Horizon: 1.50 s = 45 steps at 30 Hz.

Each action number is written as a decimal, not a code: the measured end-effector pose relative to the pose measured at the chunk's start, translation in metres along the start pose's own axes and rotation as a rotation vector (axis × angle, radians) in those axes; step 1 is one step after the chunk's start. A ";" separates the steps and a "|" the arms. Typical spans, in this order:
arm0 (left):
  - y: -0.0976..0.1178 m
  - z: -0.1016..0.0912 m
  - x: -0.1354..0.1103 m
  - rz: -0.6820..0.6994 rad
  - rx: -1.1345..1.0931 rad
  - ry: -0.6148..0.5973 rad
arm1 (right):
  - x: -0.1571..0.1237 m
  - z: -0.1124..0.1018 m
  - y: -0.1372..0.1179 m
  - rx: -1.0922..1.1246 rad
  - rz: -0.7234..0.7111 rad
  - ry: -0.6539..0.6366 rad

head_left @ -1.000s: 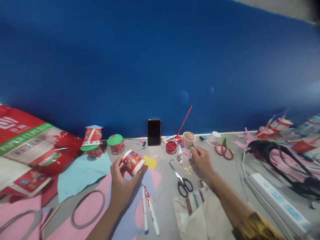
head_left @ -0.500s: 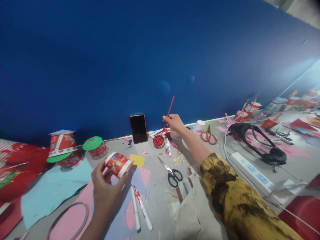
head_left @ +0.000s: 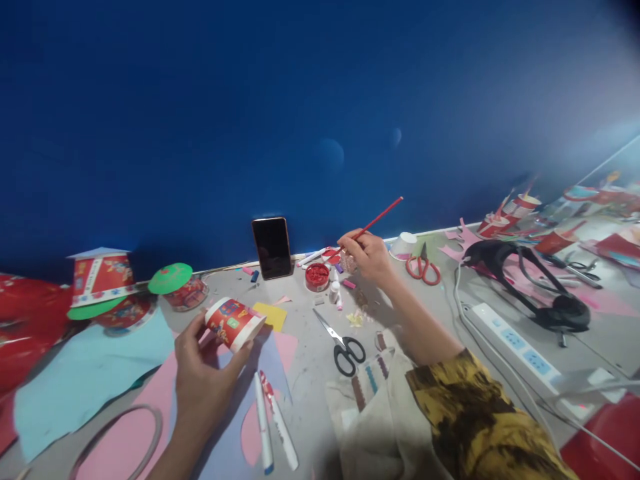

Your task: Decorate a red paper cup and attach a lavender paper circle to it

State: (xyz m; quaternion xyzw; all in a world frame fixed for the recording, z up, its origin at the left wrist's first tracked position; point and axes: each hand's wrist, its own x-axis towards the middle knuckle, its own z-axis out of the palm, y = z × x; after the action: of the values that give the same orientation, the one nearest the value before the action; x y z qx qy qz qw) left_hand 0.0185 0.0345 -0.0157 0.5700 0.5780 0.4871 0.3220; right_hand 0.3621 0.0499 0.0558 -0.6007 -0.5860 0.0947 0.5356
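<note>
My left hand (head_left: pixel 210 373) is closed round a red printed paper cup (head_left: pixel 235 324), tilted on its side above pink and lilac paper (head_left: pixel 213 437). Pinched in my right hand (head_left: pixel 369 257) is a thin red paintbrush (head_left: pixel 380 217), its handle slanting up to the right and its tip pointing down left. Just left of that tip stands a small open tub of red paint (head_left: pixel 317 276). A little white bottle (head_left: pixel 335 291) sits close to the tub. Black-handled scissors (head_left: pixel 345 350) lie half open between my two arms.
A dark phone (head_left: pixel 271 247) leans on the blue wall. Decorated paper cups (head_left: pixel 103 279) stand at left. Two markers (head_left: pixel 265 427) lie near my left wrist, a cloth pouch (head_left: pixel 380 420) under my right forearm. Red-handled scissors (head_left: pixel 423 268), a black head strap (head_left: pixel 525 280) and a power strip (head_left: pixel 515 347) are at right.
My right hand has moved slightly right, and the paintbrush leans over further to the right, its tip now away from the tub. My left hand still holds the cup; the view has shifted a little.
</note>
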 end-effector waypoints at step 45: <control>0.145 -0.081 -0.013 0.341 -0.303 -0.240 | -0.071 -0.027 -0.191 0.727 -0.125 0.186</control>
State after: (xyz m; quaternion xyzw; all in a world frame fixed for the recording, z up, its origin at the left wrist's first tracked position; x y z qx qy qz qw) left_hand -0.0044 -0.0121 0.1422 0.6581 0.3516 0.5444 0.3832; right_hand 0.2462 -0.0711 0.1742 -0.3403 -0.4984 0.2086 0.7696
